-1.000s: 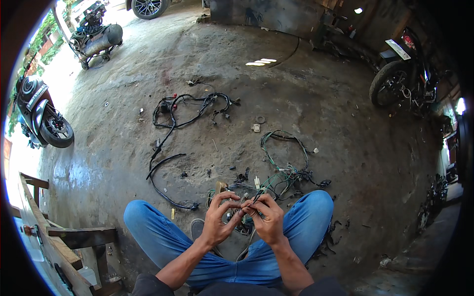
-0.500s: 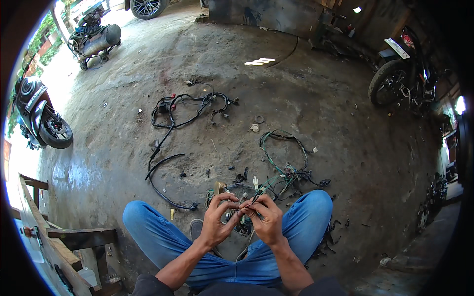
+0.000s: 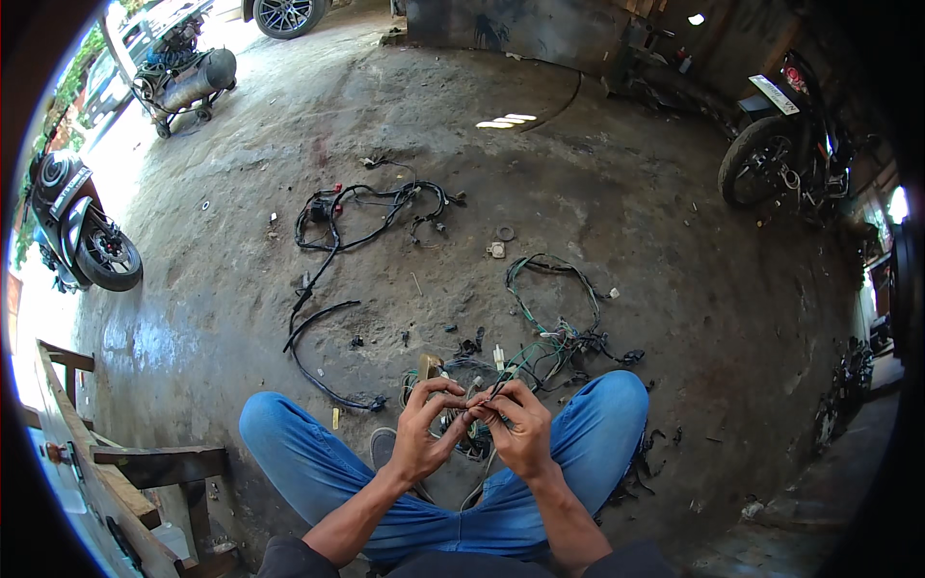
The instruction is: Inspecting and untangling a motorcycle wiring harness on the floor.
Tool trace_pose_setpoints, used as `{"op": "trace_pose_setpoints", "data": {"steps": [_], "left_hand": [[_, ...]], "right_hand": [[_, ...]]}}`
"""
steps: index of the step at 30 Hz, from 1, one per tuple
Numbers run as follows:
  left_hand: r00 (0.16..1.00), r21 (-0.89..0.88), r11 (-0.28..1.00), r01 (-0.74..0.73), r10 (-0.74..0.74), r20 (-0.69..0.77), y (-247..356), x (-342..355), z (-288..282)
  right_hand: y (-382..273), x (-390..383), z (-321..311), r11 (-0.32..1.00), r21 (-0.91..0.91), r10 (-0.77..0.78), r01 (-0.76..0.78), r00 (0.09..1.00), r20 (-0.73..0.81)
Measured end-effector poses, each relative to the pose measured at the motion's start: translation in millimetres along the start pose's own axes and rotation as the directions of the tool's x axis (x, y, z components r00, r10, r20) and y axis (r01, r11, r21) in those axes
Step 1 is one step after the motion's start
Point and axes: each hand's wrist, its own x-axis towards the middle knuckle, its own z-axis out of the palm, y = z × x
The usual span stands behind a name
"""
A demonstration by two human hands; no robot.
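Observation:
Above my lap, the fingertips of my left hand (image 3: pixel 426 424) and my right hand (image 3: pixel 518 433) meet in a pinch. Thin dark wires (image 3: pixel 497 389) run up out of my right fingers toward a green-and-black wiring harness (image 3: pixel 554 347) on the floor. My left fingertips close on the same spot, where the wire end is too small to make out. Just beyond my fingers lies a white connector (image 3: pixel 499 357). More wires and connectors lie partly hidden under and between my hands. A brown, block-like object (image 3: pixel 429 366) is beside my left fingers.
Farther out on the concrete floor lies a black-wrapped wiring harness (image 3: pixel 332 231), with a loose black cable (image 3: pixel 308 366) nearer me. A wooden bench frame (image 3: pixel 159 465) stands at left. Motorcycles (image 3: pixel 96 246) (image 3: pixel 771 159) flank the space; an air compressor (image 3: pixel 193 82) is far left.
My hands hold almost the same pose, fingertips still together. At the far upper left, a vehicle outside beyond the compressor has shifted.

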Motion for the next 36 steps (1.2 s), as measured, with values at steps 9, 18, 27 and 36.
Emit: {"op": "trace_pose_setpoints", "data": {"steps": [9, 18, 27, 36], "left_hand": [[1.0, -0.006, 1.0, 0.011, -0.011, 0.004, 1.0, 0.2, 0.3], [1.0, -0.013, 1.0, 0.016, -0.016, 0.001, -2.8, -0.8, 1.6], [1.0, -0.003, 1.0, 0.021, -0.021, 0.01, -1.4, -1.0, 0.7], [0.999, -0.02, 0.999, 0.033, -0.033, 0.007, -0.7, -0.6, 0.6]], "right_hand": [[0.2, -0.5, 0.8, 1.0, 0.028, 0.011, -0.011, 1.0, -0.006], [3.3, -0.8, 1.2, 1.0, 0.023, -0.014, 0.014, 1.0, -0.003], [3.9, -0.9, 2.0, 0.999, 0.046, -0.014, 0.014, 1.0, -0.007], [0.9, -0.1, 0.9, 0.999, 0.04, 0.009, -0.009, 1.0, 0.004]]}}
